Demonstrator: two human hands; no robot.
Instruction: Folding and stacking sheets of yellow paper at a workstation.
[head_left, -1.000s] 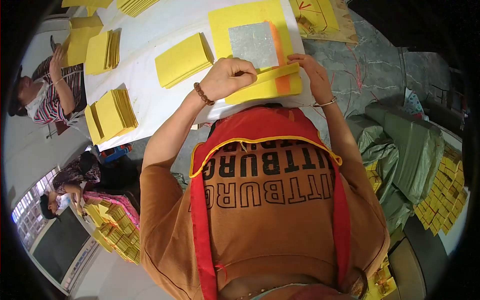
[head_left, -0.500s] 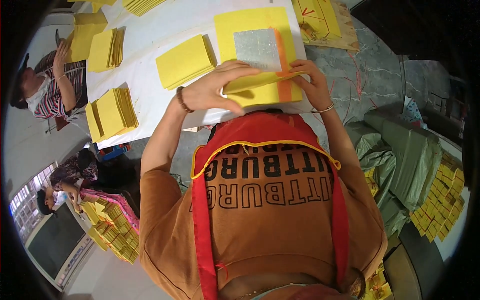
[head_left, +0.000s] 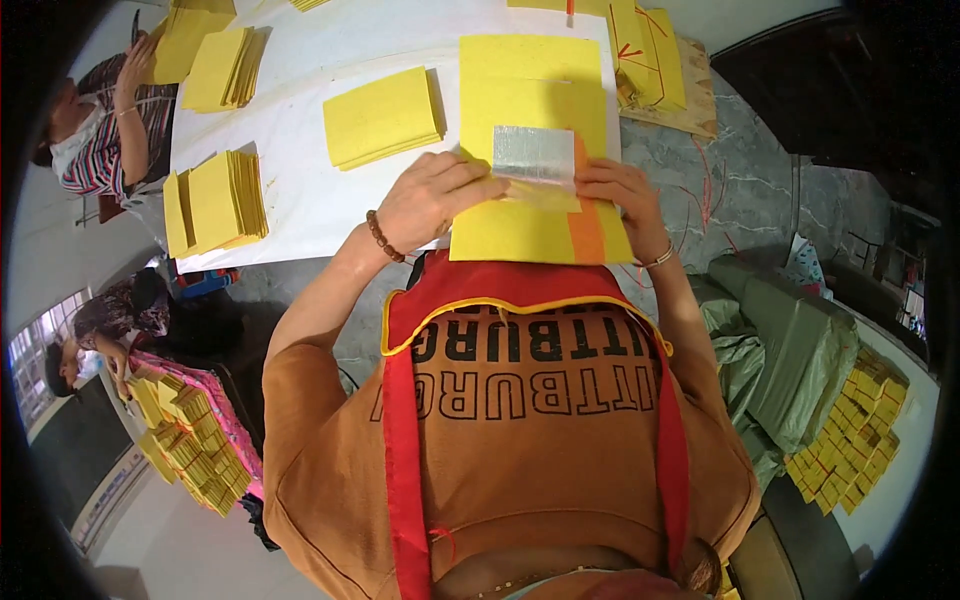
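Note:
A yellow paper sheet lies at the near edge of the white table, on other yellow paper. On it is a silver foil patch, with an orange strip running down its right side. My left hand closes its fingers at the left end of the foil's near edge. At the right end, my right hand grips with bent fingers over the orange strip. Between the hands the paper is curled, with a pale gold band below the foil. The fingertips are partly hidden.
A yellow paper stack lies left of my hands. More stacks stand farther left, near a person in a striped top. Tied yellow bundles rest on a board at far right. A second person is behind left, beside yellow bundles.
The raised paper fold between my hands has come down, and the yellow sheet now lies flatter. My left fingers have closed at the foil edge. The view has shifted slightly.

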